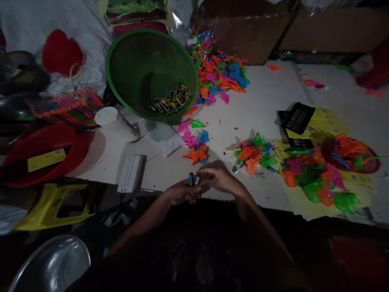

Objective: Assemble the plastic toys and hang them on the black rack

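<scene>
left hand point(181, 192): your fingers are curled around the blue cylinder point(191, 179), which pokes up out of them.
right hand point(217, 177): your bent fingertips reach in at the pale cylinder point(197, 180); whether they pinch it, i cannot tell.
blue cylinder's axis: points away from you; your left hand is nearer.
cylinders in hand: two visible, one blue, one pale.
orange pieces point(195, 155): just beyond your hands, overlapping, uncountable.
green basket point(142, 56): one, farther off, leftward; its cylinder heap point(174, 100) defies counting.

Gap beyond hands point(216, 177) between bright toy piles point(251, 153)
</scene>
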Available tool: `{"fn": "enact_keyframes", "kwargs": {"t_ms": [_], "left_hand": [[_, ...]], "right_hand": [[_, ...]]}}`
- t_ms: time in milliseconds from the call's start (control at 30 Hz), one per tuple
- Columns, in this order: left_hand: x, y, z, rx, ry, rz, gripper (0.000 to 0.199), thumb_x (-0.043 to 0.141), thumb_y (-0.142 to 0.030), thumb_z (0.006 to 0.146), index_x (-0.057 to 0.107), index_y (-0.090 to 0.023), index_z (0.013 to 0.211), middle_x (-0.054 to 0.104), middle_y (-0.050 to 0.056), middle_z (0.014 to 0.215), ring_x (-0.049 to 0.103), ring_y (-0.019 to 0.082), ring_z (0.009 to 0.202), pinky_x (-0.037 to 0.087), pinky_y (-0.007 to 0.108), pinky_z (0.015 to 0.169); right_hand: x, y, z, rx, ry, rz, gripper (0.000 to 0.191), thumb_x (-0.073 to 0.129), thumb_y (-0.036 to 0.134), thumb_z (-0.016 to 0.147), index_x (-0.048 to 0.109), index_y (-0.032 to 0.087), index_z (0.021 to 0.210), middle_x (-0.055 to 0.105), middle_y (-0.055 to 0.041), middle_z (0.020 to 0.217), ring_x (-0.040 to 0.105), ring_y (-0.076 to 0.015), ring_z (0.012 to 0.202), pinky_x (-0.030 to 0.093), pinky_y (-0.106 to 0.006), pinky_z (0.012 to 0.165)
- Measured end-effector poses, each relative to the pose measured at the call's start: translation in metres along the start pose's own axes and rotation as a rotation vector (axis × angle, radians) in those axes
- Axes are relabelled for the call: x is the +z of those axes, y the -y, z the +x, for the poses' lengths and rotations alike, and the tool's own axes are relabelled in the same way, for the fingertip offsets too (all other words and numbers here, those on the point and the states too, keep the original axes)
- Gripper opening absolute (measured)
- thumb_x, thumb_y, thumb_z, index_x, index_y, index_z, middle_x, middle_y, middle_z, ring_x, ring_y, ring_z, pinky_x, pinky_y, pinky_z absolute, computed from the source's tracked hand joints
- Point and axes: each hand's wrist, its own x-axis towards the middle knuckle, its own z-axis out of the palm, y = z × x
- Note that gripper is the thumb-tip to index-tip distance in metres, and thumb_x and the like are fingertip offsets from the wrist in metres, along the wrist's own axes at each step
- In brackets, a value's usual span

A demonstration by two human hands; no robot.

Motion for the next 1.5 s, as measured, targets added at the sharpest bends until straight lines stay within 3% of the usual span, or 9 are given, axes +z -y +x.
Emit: {"fn": "enact_keyframes", "kwargs": {"t_ms": [100, 300, 400, 667, 800, 1000, 1167, 1333, 1500], "left_hand": [[0.000, 0.003, 0.007, 0.236, -0.244, -0.007, 0.036, 0.073, -0.040, 0.059, 0.058, -0.012, 0.077, 0.061, 0.002, 0.064, 0.058, 0.010, 0.057, 0.044, 0.020, 0.053], [-0.005, 0.004, 0.010, 0.357, -0.466, 0.119, 0.048, 0.063, -0.052, 0.065, 0.054, -0.014, 0.093, 0.055, -0.003, 0.054, 0.050, 0.008, 0.046, 0.039, 0.020, 0.045], [-0.003, 0.003, 0.010, 0.432, -0.546, 0.073, 0.051, 0.063, -0.053, 0.064, 0.053, -0.016, 0.098, 0.056, -0.003, 0.060, 0.051, 0.008, 0.049, 0.041, 0.020, 0.047], [0.022, 0.004, 0.024, 0.521, -0.579, 0.220, 0.048, 0.066, -0.038, 0.065, 0.056, -0.019, 0.108, 0.062, -0.002, 0.070, 0.052, 0.008, 0.049, 0.040, 0.020, 0.046], [0.030, 0.003, 0.030, 0.535, -0.625, 0.248, 0.043, 0.069, -0.030, 0.062, 0.062, -0.020, 0.103, 0.066, 0.001, 0.085, 0.058, 0.013, 0.065, 0.044, 0.022, 0.057], [0.031, 0.006, 0.028, 0.518, -0.617, 0.247, 0.044, 0.069, -0.028, 0.062, 0.064, -0.020, 0.105, 0.067, 0.000, 0.083, 0.055, 0.011, 0.061, 0.044, 0.023, 0.058], [0.032, 0.014, 0.026, 0.660, -0.574, 0.360, 0.039, 0.067, -0.029, 0.064, 0.066, -0.020, 0.102, 0.067, 0.001, 0.089, 0.059, 0.014, 0.078, 0.046, 0.025, 0.071], [0.022, 0.014, 0.031, 0.583, -0.540, 0.432, 0.052, 0.059, -0.035, 0.073, 0.051, -0.023, 0.122, 0.065, 0.004, 0.105, 0.060, 0.016, 0.080, 0.047, 0.028, 0.070], [-0.003, -0.002, 0.035, 0.656, -0.865, 0.357, 0.043, 0.055, -0.039, 0.076, 0.055, -0.019, 0.115, 0.063, 0.007, 0.100, 0.058, 0.015, 0.083, 0.044, 0.023, 0.066]], "right_hand": [[0.006, -0.014, 0.032, 0.078, -0.212, -0.337, 0.034, 0.054, 0.032, 0.080, 0.058, 0.022, 0.112, 0.060, -0.0086, 0.110, 0.052, -0.0220, 0.103, 0.039, -0.037, 0.088], [0.020, -0.034, 0.065, 0.067, -0.115, -0.729, 0.039, 0.058, 0.023, 0.076, 0.056, 0.015, 0.114, 0.058, -0.0144, 0.111, 0.044, -0.0279, 0.109, 0.023, -0.044, 0.099], [0.021, -0.034, 0.056, 0.130, -0.237, -0.600, 0.025, 0.059, 0.027, 0.075, 0.063, 0.016, 0.097, 0.062, -0.0134, 0.099, 0.050, -0.0266, 0.100, 0.030, -0.042, 0.093], [0.046, -0.007, 0.005, 0.369, -0.632, 0.463, 0.032, 0.050, 0.049, 0.076, 0.063, 0.020, 0.081, 0.066, -0.0023, 0.077, 0.059, -0.0158, 0.070, 0.046, -0.028, 0.066], [0.053, 0.000, -0.008, 0.420, -0.722, 0.482, 0.028, 0.054, 0.047, 0.072, 0.062, 0.020, 0.072, 0.065, -0.0016, 0.070, 0.058, -0.0158, 0.067, 0.046, -0.028, 0.065], [0.055, -0.004, -0.013, 0.386, -0.746, 0.431, 0.027, 0.054, 0.044, 0.073, 0.063, 0.019, 0.080, 0.066, -0.0037, 0.079, 0.061, -0.0176, 0.075, 0.047, -0.029, 0.071], [0.071, 0.004, -0.010, 0.374, -0.768, 0.404, 0.033, 0.047, 0.046, 0.076, 0.062, 0.017, 0.076, 0.066, -0.0053, 0.072, 0.060, -0.0180, 0.068, 0.048, -0.029, 0.064], [0.026, -0.016, -0.015, 0.448, -0.716, 0.197, 0.041, 0.044, 0.050, 0.077, 0.062, 0.013, 0.082, 0.064, -0.0101, 0.079, 0.059, -0.0217, 0.073, 0.047, -0.035, 0.066], [-0.035, -0.042, -0.016, 0.507, -1.016, -0.614, 0.055, 0.047, 0.046, 0.077, 0.049, 0.008, 0.117, 0.049, -0.0219, 0.119, 0.042, -0.0337, 0.111, 0.033, -0.053, 0.087]]}}
